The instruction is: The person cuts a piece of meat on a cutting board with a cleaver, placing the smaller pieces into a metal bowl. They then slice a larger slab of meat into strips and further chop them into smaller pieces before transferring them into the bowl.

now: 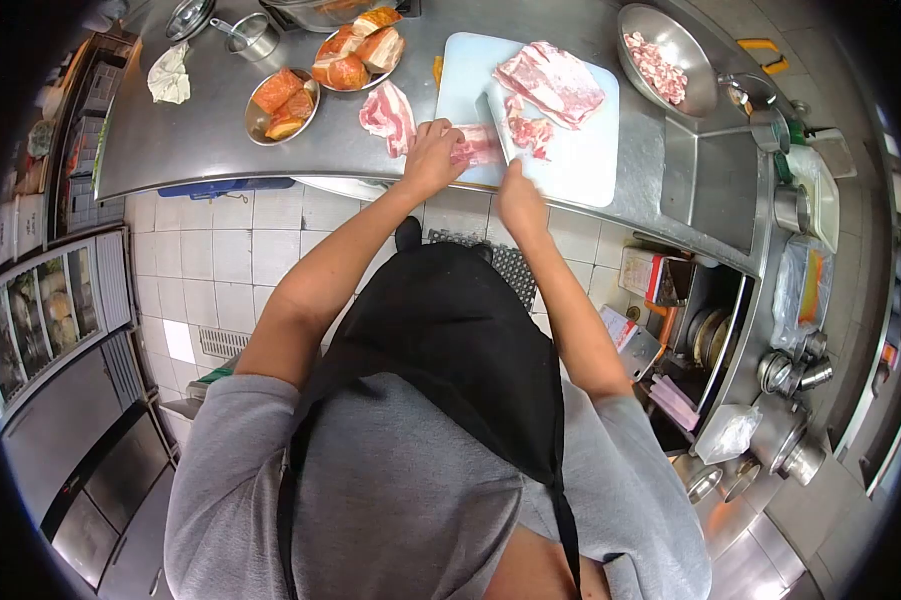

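Note:
My right hand (pixel 521 204) is closed round the handle of a knife (pixel 498 122), its blade pointing away from me over the white cutting board (pixel 595 180). At the board's left edge, my left hand (pixel 434 158) has its fingers curled down on a strip of raw pork (pixel 478 145), holding it beside the blade. Small cut pieces of pork (pixel 528 132) lie just right of the knife. Behind them rests a large slab of raw pork (pixel 550 82). Another slice of pork (pixel 388 118) lies on the steel counter, left of my left hand.
Seasoned meat blocks fill a metal bowl (pixel 253 122) and a plate (pixel 395 72) at the left. A large steel bowl (pixel 625 50) with diced meat stands at the back right, near a sink (pixel 710 185). A crumpled cloth (pixel 169 75) lies far left.

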Demonstrator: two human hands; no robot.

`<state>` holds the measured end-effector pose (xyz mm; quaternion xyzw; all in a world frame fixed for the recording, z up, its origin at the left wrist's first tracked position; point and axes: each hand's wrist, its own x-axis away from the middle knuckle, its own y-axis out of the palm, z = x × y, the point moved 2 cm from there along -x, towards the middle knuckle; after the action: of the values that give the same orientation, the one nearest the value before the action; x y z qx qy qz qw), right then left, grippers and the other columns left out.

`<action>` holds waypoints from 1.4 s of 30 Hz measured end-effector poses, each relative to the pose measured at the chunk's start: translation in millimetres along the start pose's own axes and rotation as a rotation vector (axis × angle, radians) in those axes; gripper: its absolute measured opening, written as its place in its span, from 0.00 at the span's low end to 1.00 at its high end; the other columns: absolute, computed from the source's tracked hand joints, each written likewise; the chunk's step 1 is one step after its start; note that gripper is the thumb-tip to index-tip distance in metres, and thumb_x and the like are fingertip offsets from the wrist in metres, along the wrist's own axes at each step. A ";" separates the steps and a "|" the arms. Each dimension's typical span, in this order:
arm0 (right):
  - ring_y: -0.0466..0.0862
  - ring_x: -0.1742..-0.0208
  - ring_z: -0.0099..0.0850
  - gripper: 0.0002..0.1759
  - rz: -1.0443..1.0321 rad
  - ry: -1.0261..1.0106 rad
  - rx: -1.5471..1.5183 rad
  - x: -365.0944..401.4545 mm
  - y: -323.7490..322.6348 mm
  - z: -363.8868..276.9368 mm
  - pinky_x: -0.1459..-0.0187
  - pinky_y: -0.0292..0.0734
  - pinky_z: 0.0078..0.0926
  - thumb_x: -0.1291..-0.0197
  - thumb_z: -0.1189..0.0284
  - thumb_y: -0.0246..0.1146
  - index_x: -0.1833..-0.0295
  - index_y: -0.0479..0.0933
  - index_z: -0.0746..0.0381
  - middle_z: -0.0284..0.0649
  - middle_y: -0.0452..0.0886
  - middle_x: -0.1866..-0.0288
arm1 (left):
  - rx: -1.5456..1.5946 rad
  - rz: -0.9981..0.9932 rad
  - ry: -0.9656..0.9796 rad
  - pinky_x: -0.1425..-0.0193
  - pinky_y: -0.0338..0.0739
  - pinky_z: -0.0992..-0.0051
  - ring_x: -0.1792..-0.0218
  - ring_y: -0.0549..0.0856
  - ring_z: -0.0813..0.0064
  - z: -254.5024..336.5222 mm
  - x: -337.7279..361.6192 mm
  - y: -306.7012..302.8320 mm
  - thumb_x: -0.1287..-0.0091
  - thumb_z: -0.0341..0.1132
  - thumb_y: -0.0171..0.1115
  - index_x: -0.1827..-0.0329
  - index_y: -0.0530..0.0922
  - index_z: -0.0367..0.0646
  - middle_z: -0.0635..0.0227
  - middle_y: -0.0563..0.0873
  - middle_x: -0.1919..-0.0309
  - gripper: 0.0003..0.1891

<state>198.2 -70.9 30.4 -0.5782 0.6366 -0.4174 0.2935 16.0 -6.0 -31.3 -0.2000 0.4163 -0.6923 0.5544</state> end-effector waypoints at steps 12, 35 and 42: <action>0.86 0.58 0.68 0.18 -0.193 0.027 -0.091 10.9 3.6 73.3 0.56 0.79 0.63 0.25 0.66 0.59 0.42 0.69 0.69 0.69 0.84 0.65 | 0.008 0.033 -0.068 0.40 0.64 0.54 0.40 0.76 0.61 13.0 -20.9 26.6 0.40 0.40 0.72 0.48 0.85 0.55 0.73 0.81 0.45 0.16; 0.89 0.54 0.62 0.18 -0.190 0.022 0.139 -35.2 7.4 2.1 0.51 0.83 0.59 0.35 0.76 0.57 0.41 0.68 0.70 0.65 0.87 0.57 | -0.023 -0.104 0.008 0.39 0.74 0.50 0.41 0.79 0.53 23.9 -53.0 21.5 0.41 0.41 0.76 0.48 0.83 0.49 0.65 0.81 0.46 0.19; 0.87 0.56 0.65 0.17 -0.235 0.069 0.094 11.8 -2.7 35.0 0.53 0.80 0.63 0.24 0.68 0.56 0.42 0.68 0.71 0.67 0.86 0.62 | 0.154 -0.025 0.078 0.42 0.73 0.55 0.42 0.79 0.58 2.1 -50.5 41.0 0.39 0.32 0.71 0.53 0.86 0.52 0.69 0.82 0.48 0.11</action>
<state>227.6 -89.1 17.2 -0.6195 0.5540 -0.4980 0.2475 57.7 38.9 -53.4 -0.1349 0.3805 -0.7363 0.5431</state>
